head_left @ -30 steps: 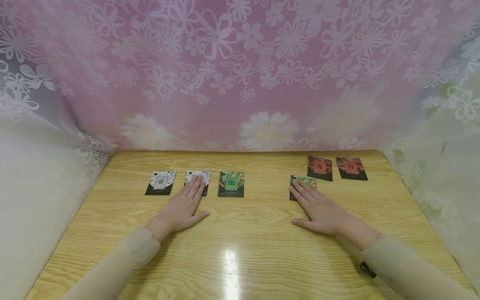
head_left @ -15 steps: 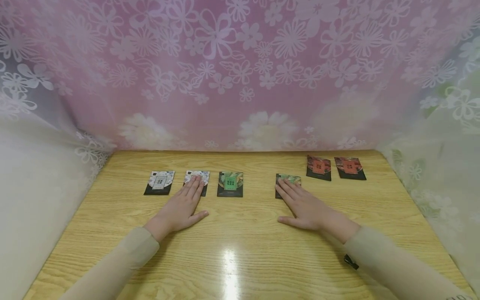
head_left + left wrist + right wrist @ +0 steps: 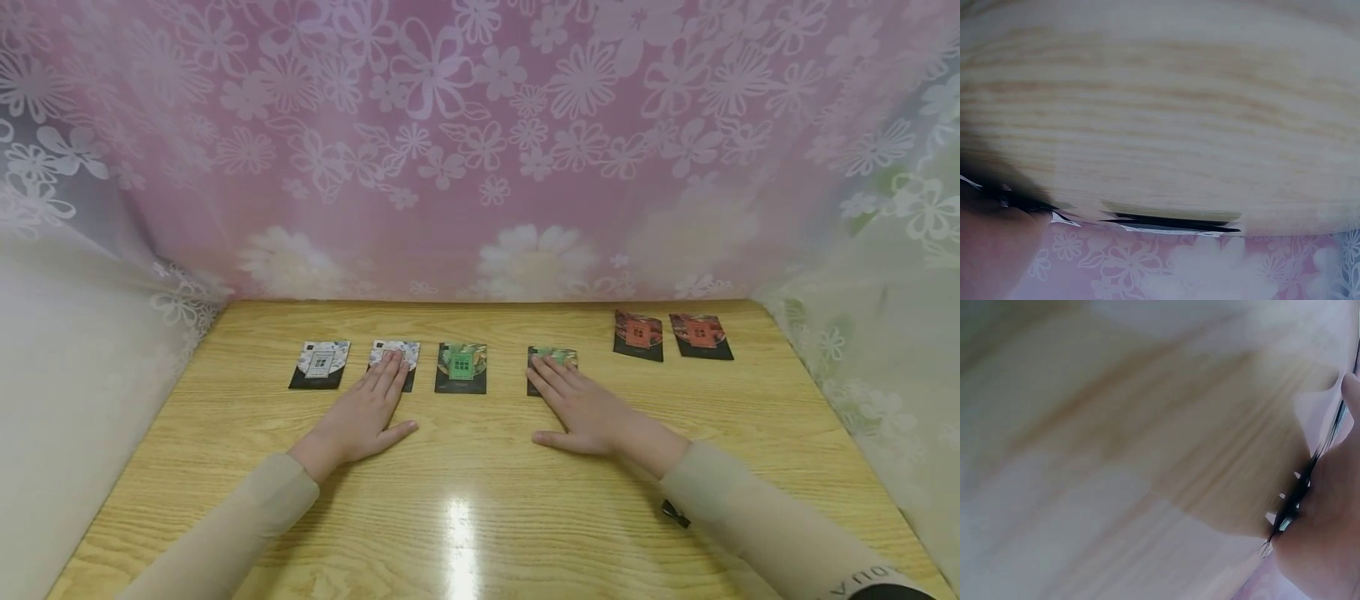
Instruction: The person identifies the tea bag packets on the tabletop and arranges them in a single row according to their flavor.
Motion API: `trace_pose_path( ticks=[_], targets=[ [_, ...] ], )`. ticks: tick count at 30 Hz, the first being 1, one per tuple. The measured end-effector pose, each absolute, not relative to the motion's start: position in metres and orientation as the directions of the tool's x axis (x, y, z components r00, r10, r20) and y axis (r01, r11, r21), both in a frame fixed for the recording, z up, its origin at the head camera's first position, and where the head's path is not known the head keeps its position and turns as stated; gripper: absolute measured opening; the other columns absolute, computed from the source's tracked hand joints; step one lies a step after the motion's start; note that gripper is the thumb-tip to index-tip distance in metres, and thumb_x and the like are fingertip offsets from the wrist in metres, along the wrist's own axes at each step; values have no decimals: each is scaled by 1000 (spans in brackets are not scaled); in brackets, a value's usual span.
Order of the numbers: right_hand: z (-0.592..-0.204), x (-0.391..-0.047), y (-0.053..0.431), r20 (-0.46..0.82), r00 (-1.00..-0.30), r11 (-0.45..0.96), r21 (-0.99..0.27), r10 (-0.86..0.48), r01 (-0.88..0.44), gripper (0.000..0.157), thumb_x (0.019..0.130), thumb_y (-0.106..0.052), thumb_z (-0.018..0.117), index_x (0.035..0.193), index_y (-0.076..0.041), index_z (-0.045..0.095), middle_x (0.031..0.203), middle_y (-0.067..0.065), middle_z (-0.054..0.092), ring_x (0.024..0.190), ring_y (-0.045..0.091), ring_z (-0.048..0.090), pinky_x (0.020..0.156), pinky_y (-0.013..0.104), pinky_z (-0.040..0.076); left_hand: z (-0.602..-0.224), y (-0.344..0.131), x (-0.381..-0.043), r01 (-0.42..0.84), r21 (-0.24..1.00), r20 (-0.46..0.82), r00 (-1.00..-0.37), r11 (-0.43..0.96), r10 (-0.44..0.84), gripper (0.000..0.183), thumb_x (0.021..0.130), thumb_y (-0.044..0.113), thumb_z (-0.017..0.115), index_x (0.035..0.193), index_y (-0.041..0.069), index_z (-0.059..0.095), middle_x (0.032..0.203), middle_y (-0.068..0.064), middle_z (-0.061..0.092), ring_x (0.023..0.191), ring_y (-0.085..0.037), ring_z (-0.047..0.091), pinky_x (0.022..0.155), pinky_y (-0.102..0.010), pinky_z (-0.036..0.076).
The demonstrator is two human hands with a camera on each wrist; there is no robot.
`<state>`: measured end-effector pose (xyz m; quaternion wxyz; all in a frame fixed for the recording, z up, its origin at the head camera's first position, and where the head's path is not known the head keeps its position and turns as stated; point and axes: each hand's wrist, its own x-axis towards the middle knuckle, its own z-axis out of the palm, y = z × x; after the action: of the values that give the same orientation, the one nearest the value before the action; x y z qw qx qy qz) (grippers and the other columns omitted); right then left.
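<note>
Across the wood-grain table (image 3: 525, 517), I had the left hand (image 3: 363, 412) flat on a white-and-black packet (image 3: 414, 360) and the right hand (image 3: 585, 412) flat on a green-and-black packet (image 3: 568, 357) near its green twin (image 3: 461, 368), fingers straight, gripping nothing.

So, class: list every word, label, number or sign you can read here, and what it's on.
"UOU", apparently, possibly incomplete: right sleeve.
White packets: characters too small to read, one label partly under the left hand.
Green packets: characters too blurred, one label partly under the right hand.
Red packets: too small.
</note>
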<state>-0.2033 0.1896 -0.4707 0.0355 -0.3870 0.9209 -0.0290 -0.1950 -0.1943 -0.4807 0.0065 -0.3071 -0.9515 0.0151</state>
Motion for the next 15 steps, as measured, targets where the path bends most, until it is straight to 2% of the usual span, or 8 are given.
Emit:
trace_pose_path(
  ticks=[9, 15],
  targets=[
    [-474, -206, 179, -69, -700, 704, -65, -711, -708, 94, 88, -72, 34, 153, -10, 7, 159, 12, 2, 146, 31, 5, 116, 50, 18, -485, -195, -197, 592, -34, 12, -805, 805, 593, 90, 93, 65, 30, 151, -1, 9, 157, -20, 3, 145, -34, 4, 118, -45, 17],
    [-472, -205, 172, -38, -686, 686, -76, -727, -723, 93, 89, -68, 40, 152, -6, 12, 158, 15, 8, 145, 34, 10, 115, 52, 20, -484, -195, -196, 594, -35, 18, -804, 804, 594, 89, 93, 64, 31, 150, -1, 10, 157, -20, 3, 145, -34, 5, 117, -45, 17]
  ],
)
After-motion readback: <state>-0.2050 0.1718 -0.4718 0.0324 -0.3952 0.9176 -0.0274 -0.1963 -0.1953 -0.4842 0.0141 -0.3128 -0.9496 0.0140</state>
